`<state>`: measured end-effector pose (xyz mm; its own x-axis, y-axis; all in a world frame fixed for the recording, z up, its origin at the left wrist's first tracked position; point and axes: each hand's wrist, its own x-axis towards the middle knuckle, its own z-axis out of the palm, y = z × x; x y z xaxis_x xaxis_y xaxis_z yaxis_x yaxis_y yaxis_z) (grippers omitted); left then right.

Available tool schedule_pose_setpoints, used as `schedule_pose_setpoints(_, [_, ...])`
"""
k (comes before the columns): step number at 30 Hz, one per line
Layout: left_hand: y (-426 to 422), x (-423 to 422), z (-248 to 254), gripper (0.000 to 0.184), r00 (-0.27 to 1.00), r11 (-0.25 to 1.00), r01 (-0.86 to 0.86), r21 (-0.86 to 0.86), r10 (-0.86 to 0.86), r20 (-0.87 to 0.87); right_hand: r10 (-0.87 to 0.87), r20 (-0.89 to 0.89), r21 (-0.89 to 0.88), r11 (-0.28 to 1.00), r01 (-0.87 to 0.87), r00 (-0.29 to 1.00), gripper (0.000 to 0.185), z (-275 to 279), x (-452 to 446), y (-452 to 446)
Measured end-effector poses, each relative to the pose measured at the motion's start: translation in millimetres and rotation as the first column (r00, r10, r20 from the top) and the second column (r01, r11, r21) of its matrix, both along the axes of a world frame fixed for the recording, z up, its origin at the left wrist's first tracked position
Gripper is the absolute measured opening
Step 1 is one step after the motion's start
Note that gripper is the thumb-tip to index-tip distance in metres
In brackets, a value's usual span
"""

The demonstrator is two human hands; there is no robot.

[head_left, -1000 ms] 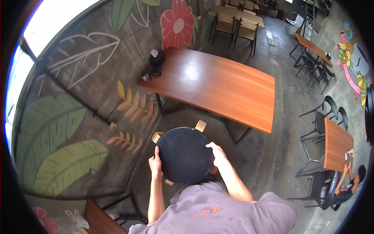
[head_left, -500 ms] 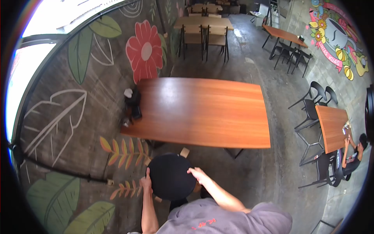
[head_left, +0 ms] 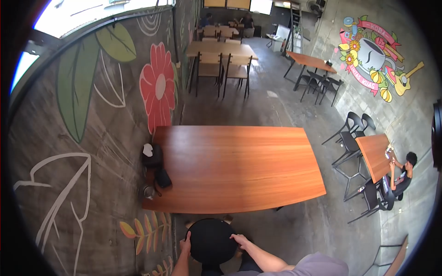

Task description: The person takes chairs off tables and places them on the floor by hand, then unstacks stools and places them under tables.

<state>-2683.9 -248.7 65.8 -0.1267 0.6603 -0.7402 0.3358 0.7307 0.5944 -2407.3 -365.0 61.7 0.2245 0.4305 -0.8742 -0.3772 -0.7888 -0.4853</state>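
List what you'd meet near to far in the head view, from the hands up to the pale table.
Round black stool held between left hand and right hand → large brown table → two wooden chairs → pale table

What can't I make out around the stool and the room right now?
All in the head view:
- Stool: lower legs, hidden by its seat.
- Left hand and right hand: fingertips under the rim, hidden by the seat.
- Dark item on the large table: too dark to identify.
- Seated person: handled object too small.
- Far-end people: too small and dim.
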Motion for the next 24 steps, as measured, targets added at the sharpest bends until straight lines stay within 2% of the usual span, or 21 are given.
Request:
schedule_pose_setpoints(2, [16.7, -11.0, -34.0, 0.09, 1.0, 0.999, 0.001, -0.047, 0.0, 0.008, -0.142, -0.095, -0.024, 0.99, 0.141, 0.985, 0.027, 14.6, -13.0, 11.5])
schedule_pose_setpoints(3, [20.6, -15.6, -47.1, 0.089, 1.0, 0.998, 0.002, -0.067, 0.0, 0.031, -0.132, -0.063, -0.048, 0.99, 0.129, 0.989, 0.03, 30.7, -16.9, 18.6])
schedule_pose_setpoints(4, [27.0, -16.8, -43.8, 0.089, 1.0, 0.996, 0.003, -0.084, -0.001, 0.028, -0.135, -0.064, -0.065, 0.989, 0.131, 0.989, 0.03, 16.6, -23.6, 20.0])
schedule_pose_setpoints(6, [45.3, -11.5, -29.0, 0.09, 0.996, 0.979, 0.063, -0.195, -0.048, 0.077, -0.271, -0.086, 0.018, 0.962, 0.273, 0.959, 0.033, -20.0, -29.8, 29.2])
schedule_pose_setpoints(8, [57.5, -12.7, -49.2, 0.087, 0.997, 0.978, 0.078, -0.194, -0.072, 0.038, -0.267, -0.086, 0.016, 0.963, 0.269, 0.96, 0.039, -60.5, -28.6, 36.2])
schedule_pose_setpoints(10, [73.6, -15.6, -77.9, 0.084, 0.995, 0.979, 0.093, -0.181, -0.096, -0.009, -0.197, 0.017, -0.198, 0.96, 0.196, 0.98, 0.043, -107.7, -27.9, 42.2])
schedule_pose_setpoints(12, [84.2, -25.3, -116.0, 0.082, 0.971, 0.948, 0.235, -0.217, -0.22, 0.091, -0.122, 0.061, -0.233, 0.963, 0.133, 0.991, 0.046, -106.5, -29.3, 53.2])
schedule_pose_setpoints(14, [89.3, -32.4, -145.1, 0.079, 0.971, 0.95, 0.236, -0.203, -0.225, 0.076, 0.018, 0.119, -0.267, 0.964, 0.014, 0.993, 0.048, -151.0, -26.6, 55.5])
schedule_pose_setpoints(16, [107.7, -24.2, -159.7, 0.077, 0.963, 0.945, 0.267, -0.19, -0.256, 0.081, 0.165, 0.187, -0.15, 0.979, -0.138, 0.968, 0.049, -191.8, -22.0, 52.6])
schedule_pose_setpoints(17, [112.1, -23.0, -159.0, 0.076, 0.97, 0.948, 0.241, -0.209, -0.229, 0.076, 0.149, 0.202, -0.136, 0.983, -0.123, 0.968, 0.049, -175.7, -14.7, 69.1])
schedule_pose_setpoints(19, [127.6, -15.8, -164.7, 0.074, 0.974, 0.948, 0.225, -0.225, -0.214, 0.076, 0.359, 0.108, -0.299, 0.901, -0.314, 0.927, 0.048, -106.3, -13.0, 93.6])
schedule_pose_setpoints(21, [143.2, -14.6, -171.8, 0.071, 0.942, 0.909, 0.303, -0.285, -0.331, -0.056, 0.387, 0.132, -0.29, 0.896, -0.337, 0.913, 0.048, -156.4, -9.2, 99.8])
schedule_pose_setpoints(23, [152.0, -13.0, -173.8, 0.068, 0.949, 0.926, 0.309, -0.217, -0.316, -0.001, 0.423, 0.156, -0.279, 0.886, -0.371, 0.892, 0.049, -188.7, -9.8, 104.5])
schedule_pose_setpoints(24, [156.0, -12.3, -176.7, 0.065, 0.952, 0.94, 0.305, -0.153, -0.299, 0.06, 0.389, 0.267, -0.201, 0.917, -0.343, 0.882, 0.045, -195.4, -11.9, 106.8])
